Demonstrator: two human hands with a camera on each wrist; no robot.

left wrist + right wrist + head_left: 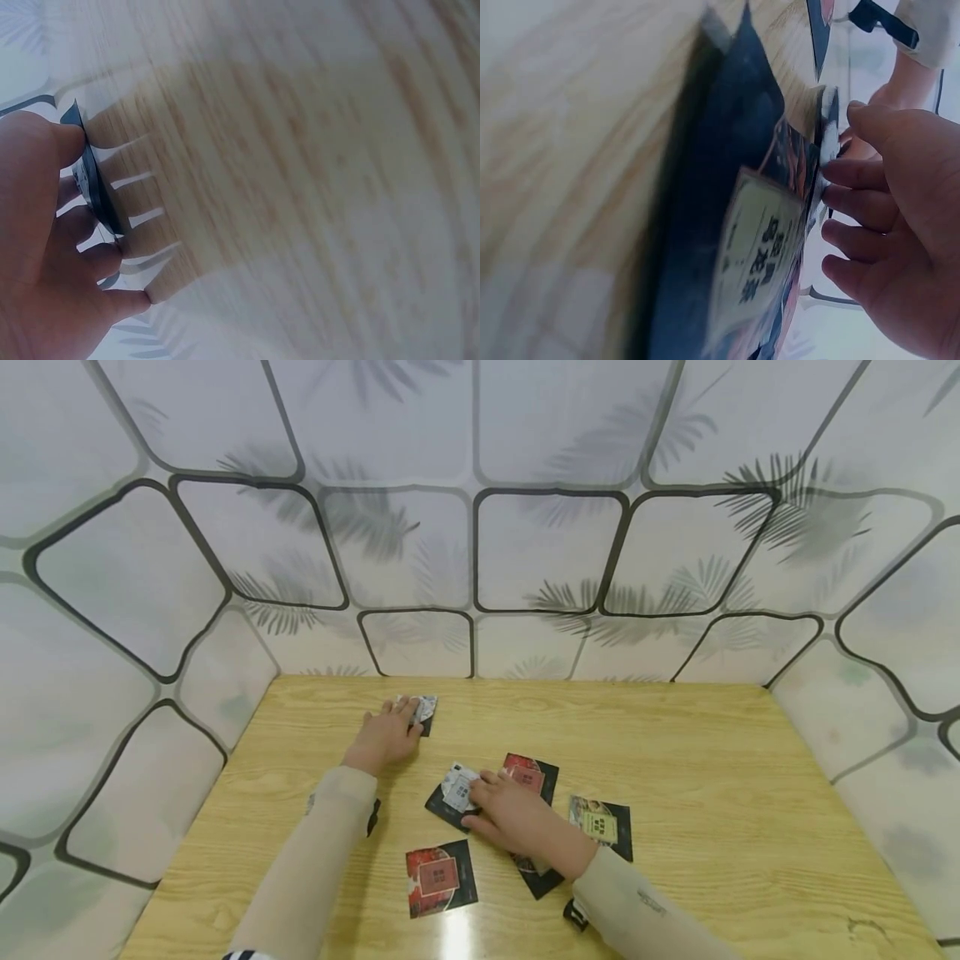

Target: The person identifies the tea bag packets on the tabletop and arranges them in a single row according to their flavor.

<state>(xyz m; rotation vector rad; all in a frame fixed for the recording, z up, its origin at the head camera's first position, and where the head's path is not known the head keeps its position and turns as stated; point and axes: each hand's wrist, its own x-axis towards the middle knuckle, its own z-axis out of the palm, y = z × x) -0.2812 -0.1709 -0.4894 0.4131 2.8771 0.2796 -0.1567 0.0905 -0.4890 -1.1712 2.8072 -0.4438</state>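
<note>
At the back left, my left hand (pixel 386 735) lies over a white and black sachet (pixel 427 708). In the left wrist view, the thumb rests at the dark sachet's (pixel 94 180) edge and the spread fingers reach across to the table. My right hand (pixel 517 814) reaches over the middle group, its extended fingertips right at another white and black sachet (pixel 450 797). A red and black sachet (pixel 536 770) lies just beyond that hand, and a dark sachet (pixel 542 883) is partly hidden beneath it. The right wrist view shows a pale-labelled sachet (pixel 757 255) close below the palm.
To the right lies a black sachet with a yellow-green label (pixel 600 828). Nearer the front is a red and black sachet (pixel 441 878). All rest on a wooden table (pixel 712 760), enclosed at the back and sides by patterned fabric walls (pixel 551 552).
</note>
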